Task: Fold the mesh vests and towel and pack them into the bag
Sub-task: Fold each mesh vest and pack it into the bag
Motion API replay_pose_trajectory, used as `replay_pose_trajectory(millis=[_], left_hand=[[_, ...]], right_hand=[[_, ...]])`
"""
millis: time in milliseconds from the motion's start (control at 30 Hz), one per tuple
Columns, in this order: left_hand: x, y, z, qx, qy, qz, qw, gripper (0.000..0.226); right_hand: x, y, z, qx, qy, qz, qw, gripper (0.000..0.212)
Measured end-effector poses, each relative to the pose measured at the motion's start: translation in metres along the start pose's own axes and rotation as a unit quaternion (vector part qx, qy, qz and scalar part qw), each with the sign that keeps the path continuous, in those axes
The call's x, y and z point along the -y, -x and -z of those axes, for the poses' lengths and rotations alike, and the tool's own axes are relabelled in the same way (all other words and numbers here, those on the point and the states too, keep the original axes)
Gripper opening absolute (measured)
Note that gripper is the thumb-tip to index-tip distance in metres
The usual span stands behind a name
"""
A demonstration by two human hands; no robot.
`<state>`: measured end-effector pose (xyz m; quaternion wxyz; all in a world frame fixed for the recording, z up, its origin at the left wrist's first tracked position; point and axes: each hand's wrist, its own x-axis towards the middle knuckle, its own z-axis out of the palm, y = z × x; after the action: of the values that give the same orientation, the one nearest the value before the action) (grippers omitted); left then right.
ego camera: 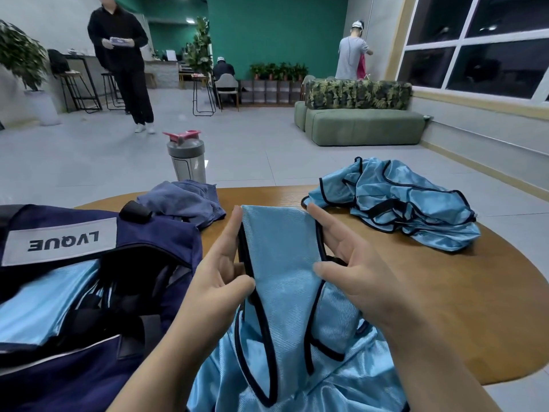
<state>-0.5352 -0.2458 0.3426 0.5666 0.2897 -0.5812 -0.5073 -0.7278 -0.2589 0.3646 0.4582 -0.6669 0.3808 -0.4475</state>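
Light-blue mesh vest [282, 263] with black binding, held up at centre above the near edge of the round wooden bench [445, 292]; shoulder strap stretched flat between both hands, body of the garment hanging down toward the bottom of the view. Left hand [219, 269]: grip closed on the strap's left edge, thumb pressed on the front of the fabric, fingers extended along the bound edge behind it. Right hand [353, 263]: grip closed on the strap's right edge, thumb on the front, index finger pointing up along the binding, remaining fingers behind the cloth.

Navy sports bag [89, 263] at left, open, touching the left forearm; white label reading "LVQUE" upside down on the flap; a folded piece of light-blue fabric [44, 307] lying inside the opening. Crumpled blue-grey towel [187, 203] on the bench just beyond the bag, unfolded. Heap of further light-blue vests [401, 203] on the far right of the bench, unfolded, well apart from the hands.

Grey shaker bottle [187, 159] with red lid upright behind the towel. Background: tiled floor, green sofa [365, 126], bar stools, potted plants, dark windows at right, a standing person in black [121, 55] at left, two more people further back.
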Motion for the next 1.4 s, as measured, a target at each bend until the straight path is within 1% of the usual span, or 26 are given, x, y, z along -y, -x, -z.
replay_pose_trajectory(millis=[167, 267, 333, 367, 433, 500, 567, 600, 633, 667, 700, 767, 833, 900, 1033, 1100, 1167, 1233, 1300, 1400], left_hand=[[0.003, -0.002, 0.007, -0.011, 0.054, -0.020, 0.998, 0.099], [0.002, -0.003, 0.008, -0.011, 0.106, -0.017, 0.994, 0.095], [0.003, -0.003, 0.009, -0.011, 0.123, -0.013, 0.992, 0.094], [0.004, -0.003, 0.009, -0.010, 0.129, -0.011, 0.992, 0.094], [0.005, -0.003, 0.009, -0.014, 0.145, -0.008, 0.989, 0.094], [0.005, -0.004, 0.010, -0.025, 0.162, 0.005, 0.986, 0.093], [0.005, -0.006, 0.010, -0.039, 0.171, 0.022, 0.984, 0.089], [0.006, -0.006, 0.011, -0.051, 0.175, 0.035, 0.983, 0.083], [0.006, -0.006, 0.011, -0.059, 0.175, 0.050, 0.982, 0.072], [0.006, -0.006, 0.011, -0.058, 0.162, 0.066, 0.983, 0.057], [0.004, -0.004, 0.011, -0.044, 0.132, 0.083, 0.987, 0.048], [0.001, 0.001, 0.007, 0.004, 0.032, 0.116, 0.993, 0.038], [0.001, 0.003, 0.003, 0.015, -0.042, 0.111, 0.993, 0.031], [0.001, 0.002, 0.001, 0.006, -0.055, 0.111, 0.992, 0.039], [0.003, 0.000, 0.003, -0.027, 0.008, 0.115, 0.993, 0.054], [0.002, 0.000, 0.003, -0.034, 0.017, 0.108, 0.993, 0.056], [0.002, 0.000, 0.002, -0.034, 0.005, 0.103, 0.994, 0.053], [0.001, 0.000, 0.002, -0.044, -0.021, 0.095, 0.994, 0.049], [0.000, 0.000, 0.003, -0.063, -0.050, 0.075, 0.994, 0.044], [0.001, 0.000, 0.005, -0.077, -0.110, 0.042, 0.990, 0.031]], right_hand=[[-0.003, 0.002, 0.002, 0.001, -0.032, -0.001, 0.999, 0.070], [-0.003, 0.003, 0.004, -0.008, -0.054, -0.015, 0.998, 0.062], [-0.003, 0.004, 0.005, 0.006, -0.081, -0.033, 0.996, 0.056], [-0.002, 0.005, 0.005, 0.021, -0.079, -0.043, 0.996, 0.055], [-0.001, 0.005, 0.006, 0.049, -0.031, -0.069, 0.996, 0.059], [-0.003, 0.007, 0.005, 0.063, 0.017, -0.091, 0.994, 0.053], [-0.004, 0.007, 0.002, 0.039, 0.003, -0.077, 0.996, 0.043], [-0.006, 0.007, 0.002, 0.016, -0.010, -0.066, 0.998, 0.040], [-0.005, 0.007, 0.001, -0.003, -0.016, -0.057, 0.998, 0.038], [-0.006, 0.006, 0.001, -0.020, -0.019, -0.054, 0.998, 0.037], [-0.006, 0.006, 0.002, -0.031, -0.021, -0.051, 0.998, 0.036], [-0.006, 0.005, 0.002, -0.037, -0.028, -0.049, 0.998, 0.034], [-0.005, 0.005, 0.001, -0.033, -0.040, -0.054, 0.997, 0.032], [-0.004, 0.005, 0.000, -0.030, -0.049, -0.061, 0.996, 0.030], [-0.003, 0.006, 0.000, -0.037, -0.006, -0.060, 0.997, 0.023], [-0.003, 0.006, -0.001, -0.043, 0.013, -0.055, 0.998, 0.020], [-0.004, 0.007, -0.001, -0.040, 0.013, -0.053, 0.998, 0.017], [-0.004, 0.008, 0.001, -0.025, 0.010, -0.050, 0.998, 0.025], [-0.003, 0.009, 0.003, -0.014, 0.046, -0.041, 0.998, 0.025], [-0.002, 0.009, 0.004, -0.021, 0.120, -0.033, 0.992, 0.027]])
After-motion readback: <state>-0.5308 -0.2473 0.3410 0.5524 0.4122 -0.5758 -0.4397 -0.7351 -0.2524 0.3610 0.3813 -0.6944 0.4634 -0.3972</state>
